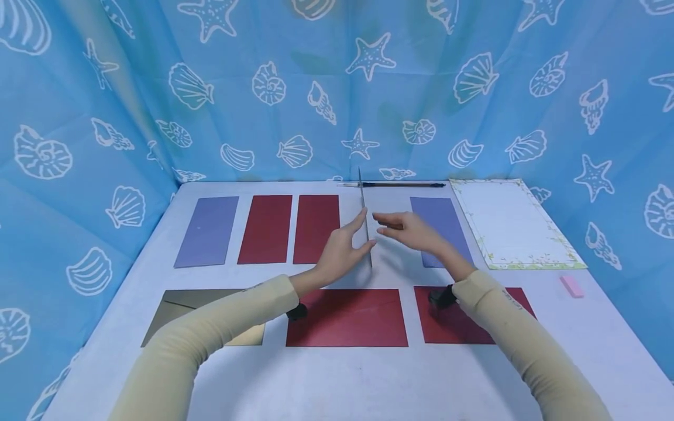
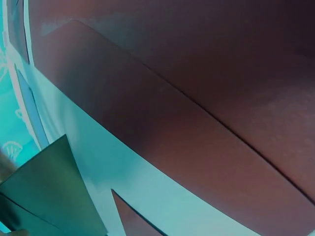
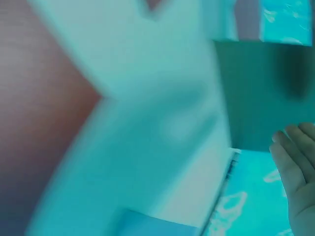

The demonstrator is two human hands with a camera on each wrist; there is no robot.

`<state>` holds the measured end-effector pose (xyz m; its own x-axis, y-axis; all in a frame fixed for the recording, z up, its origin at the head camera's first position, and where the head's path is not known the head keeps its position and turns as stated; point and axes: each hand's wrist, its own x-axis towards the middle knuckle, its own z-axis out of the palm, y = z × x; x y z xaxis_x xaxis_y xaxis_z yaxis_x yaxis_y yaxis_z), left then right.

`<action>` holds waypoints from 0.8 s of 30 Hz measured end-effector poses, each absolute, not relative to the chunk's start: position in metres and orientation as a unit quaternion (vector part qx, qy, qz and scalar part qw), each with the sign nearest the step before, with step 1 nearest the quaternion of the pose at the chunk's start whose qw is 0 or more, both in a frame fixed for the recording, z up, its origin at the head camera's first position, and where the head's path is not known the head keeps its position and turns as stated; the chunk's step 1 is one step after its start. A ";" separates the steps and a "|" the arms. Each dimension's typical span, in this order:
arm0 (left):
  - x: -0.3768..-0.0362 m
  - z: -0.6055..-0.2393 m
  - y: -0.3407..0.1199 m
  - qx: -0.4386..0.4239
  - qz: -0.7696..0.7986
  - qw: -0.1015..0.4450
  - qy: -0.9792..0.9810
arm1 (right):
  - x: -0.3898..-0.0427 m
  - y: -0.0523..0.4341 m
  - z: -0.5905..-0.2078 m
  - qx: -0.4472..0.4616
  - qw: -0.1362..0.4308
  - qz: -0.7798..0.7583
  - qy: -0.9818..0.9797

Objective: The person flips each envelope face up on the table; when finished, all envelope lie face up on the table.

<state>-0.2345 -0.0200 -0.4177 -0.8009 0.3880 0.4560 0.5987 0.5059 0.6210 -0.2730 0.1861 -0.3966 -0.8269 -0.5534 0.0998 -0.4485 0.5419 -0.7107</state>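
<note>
Both hands meet over the middle of the white table (image 1: 337, 380). Left hand (image 1: 342, 251) holds a thin envelope (image 1: 364, 219) upright on its edge, seen edge-on in the head view as a narrow grey sliver, thumb on the near side and fingers curled lightly against it. Right hand (image 1: 408, 231) hovers just beside it, fingers straight and reaching toward the sliver, not clearly touching; the right wrist view shows the palm (image 3: 298, 182) spread and relaxed. Upright envelope stands between the second red envelope (image 1: 316, 228) of the back row and a lavender envelope (image 1: 439, 228). Back row also has another red envelope (image 1: 265, 229) and a lavender one at far left (image 1: 207, 231). Front row: a gold envelope (image 1: 181, 307) with flap open, a wide red envelope (image 1: 347, 317) and another red one (image 1: 458, 324) partly under the right sleeve. Dark pen (image 1: 402, 185) lies along the back edge. Bordered letter paper (image 1: 511, 225) lies at right, a pink eraser (image 1: 571, 286) near it. Left wrist view shows only red envelope surfaces close up.
</note>
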 end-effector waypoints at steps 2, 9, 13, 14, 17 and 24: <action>-0.235 -0.418 -0.017 -0.287 -0.409 0.127 -0.857 | -0.279 0.185 -0.384 -0.266 0.042 -0.388 0.881; -0.235 -0.424 -0.005 -0.289 -0.427 0.104 -0.851 | -0.293 0.171 -0.357 -0.215 0.015 -0.351 0.911; -0.233 -0.431 -0.002 -0.290 -0.420 0.089 -0.855 | -0.295 0.166 -0.358 -0.212 0.031 -0.336 0.917; -0.233 -0.432 -0.001 -0.289 -0.417 0.087 -0.857 | -0.294 0.166 -0.358 -0.209 0.034 -0.337 0.917; -0.232 -0.434 0.001 -0.286 -0.415 0.086 -0.859 | -0.294 0.166 -0.360 -0.199 0.037 -0.338 0.919; -0.235 -0.436 0.003 -0.284 -0.410 0.062 -0.865 | -0.292 0.174 -0.363 -0.184 0.030 -0.360 0.914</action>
<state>-0.2347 0.0025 -0.4358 -0.8314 0.4391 0.3406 0.5416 0.5026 0.6739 -0.2915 0.1742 -0.3634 -0.9308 -0.3574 0.0769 -0.3139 0.6733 -0.6694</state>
